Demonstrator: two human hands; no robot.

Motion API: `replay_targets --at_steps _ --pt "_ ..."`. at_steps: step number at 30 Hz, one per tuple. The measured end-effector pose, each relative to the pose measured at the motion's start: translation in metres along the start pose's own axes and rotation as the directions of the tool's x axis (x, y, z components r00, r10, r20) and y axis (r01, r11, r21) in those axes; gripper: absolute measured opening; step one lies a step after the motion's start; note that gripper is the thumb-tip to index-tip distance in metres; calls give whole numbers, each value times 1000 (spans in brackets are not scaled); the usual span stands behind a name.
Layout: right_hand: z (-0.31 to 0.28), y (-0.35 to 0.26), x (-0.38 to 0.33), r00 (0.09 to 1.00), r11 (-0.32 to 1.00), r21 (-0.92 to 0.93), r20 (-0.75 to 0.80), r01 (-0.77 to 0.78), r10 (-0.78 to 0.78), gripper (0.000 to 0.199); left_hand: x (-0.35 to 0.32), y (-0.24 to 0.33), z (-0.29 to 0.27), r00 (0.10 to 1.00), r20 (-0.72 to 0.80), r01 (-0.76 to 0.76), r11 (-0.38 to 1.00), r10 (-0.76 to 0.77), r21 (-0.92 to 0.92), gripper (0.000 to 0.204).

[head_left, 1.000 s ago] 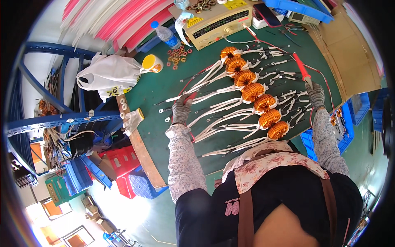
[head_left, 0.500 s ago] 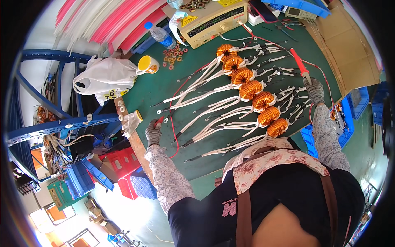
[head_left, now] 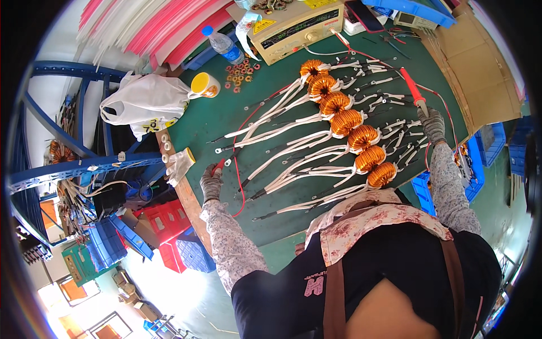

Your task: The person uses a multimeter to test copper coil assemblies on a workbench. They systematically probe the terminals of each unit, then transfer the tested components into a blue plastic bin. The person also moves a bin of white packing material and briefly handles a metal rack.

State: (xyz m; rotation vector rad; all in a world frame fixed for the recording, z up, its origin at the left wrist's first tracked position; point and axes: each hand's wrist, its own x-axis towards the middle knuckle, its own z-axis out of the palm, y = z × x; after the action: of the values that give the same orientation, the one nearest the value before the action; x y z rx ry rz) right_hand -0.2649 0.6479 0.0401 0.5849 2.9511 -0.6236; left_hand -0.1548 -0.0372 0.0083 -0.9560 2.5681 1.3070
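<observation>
A row of several copper-wound toroidal coils [head_left: 346, 122] runs slantwise across the green table [head_left: 226, 121]. White-sleeved leads [head_left: 274, 129] with ring lugs fan out to both sides of them. At the left ends of the leads, my left hand [head_left: 212, 183], gloved in grey, is closed on a small red clip [head_left: 219, 166]; a ring lug lies against it. On the far right my gloved right hand [head_left: 433, 125] closes around the metal end of a red-handled clip [head_left: 411, 85], beside the short right-hand leads. Its exact grip is partly hidden by the fingers.
A beige power supply [head_left: 302, 34] stands at the back, a water bottle [head_left: 223, 45], small copper-coloured rings [head_left: 240, 73] and a yellow-topped cup [head_left: 204, 85] left of it. A white bag [head_left: 147, 101] lies at the left edge. Cardboard [head_left: 480, 62] and blue bins [head_left: 474, 169] are right.
The whole view has shifted very slightly. Both hands keep their places and their hold on the red clips; the coils and leads lie as before.
</observation>
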Motion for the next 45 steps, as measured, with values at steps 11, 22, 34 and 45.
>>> replay_targets --at_steps 11,22,34,45 --pt "-5 -3 4 996 996 -44 -20 83 -84 35 88 -18 1 995 -82 46 976 -65 -214 33" --pt "-6 -11 -4 997 996 -65 -38 57 -60 33 89 -22 -7 998 -7 68 988 -70 -138 29" --pt "-16 -16 -2 999 994 -111 36 -26 30 37 93 -39 -7 999 31 51 970 -45 -237 33" --pt "-14 -11 -3 995 992 -117 76 -55 65 35 82 -17 -7 992 33 128 990 -126 -67 34"
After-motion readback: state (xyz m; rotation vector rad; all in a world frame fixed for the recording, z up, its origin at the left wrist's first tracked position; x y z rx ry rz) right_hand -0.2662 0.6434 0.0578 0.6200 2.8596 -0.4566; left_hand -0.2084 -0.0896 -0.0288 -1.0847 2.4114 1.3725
